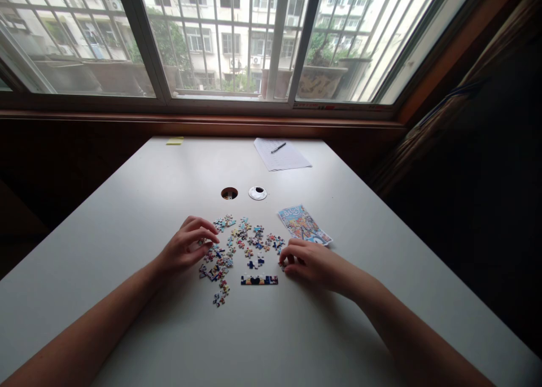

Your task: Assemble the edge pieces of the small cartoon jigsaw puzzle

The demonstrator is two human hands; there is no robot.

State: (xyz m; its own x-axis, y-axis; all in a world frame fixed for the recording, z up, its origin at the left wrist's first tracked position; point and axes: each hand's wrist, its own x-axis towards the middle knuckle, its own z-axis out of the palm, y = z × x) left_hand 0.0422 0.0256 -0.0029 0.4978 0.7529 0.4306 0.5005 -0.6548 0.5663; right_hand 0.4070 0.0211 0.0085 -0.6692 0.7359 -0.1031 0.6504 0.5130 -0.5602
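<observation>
Loose jigsaw puzzle pieces (pixel 240 243) lie scattered in the middle of the white table (pixel 178 336). My left hand (pixel 188 243) reaches over the left side of the scatter, fingers bent but apart, with nothing visibly held. At the right side, my right hand (pixel 309 263) has its fingers curled together at a small puzzle piece (pixel 282 267), mostly hidden by the fingertips. Between the hands and closer to me is a joined strip of pieces (pixel 259 280), dark blue and yellow. A few dark blue pieces (pixel 255 263) lie just beyond it.
A colourful picture sheet (pixel 305 225) lies just beyond my right hand. Farther back are a round cable hole (pixel 229 193), its silver cover (pixel 257 193), papers (pixel 282 158) with a pen (pixel 278 148), and yellow sticky notes (pixel 174 141). A barred window (pixel 228 48) faces me.
</observation>
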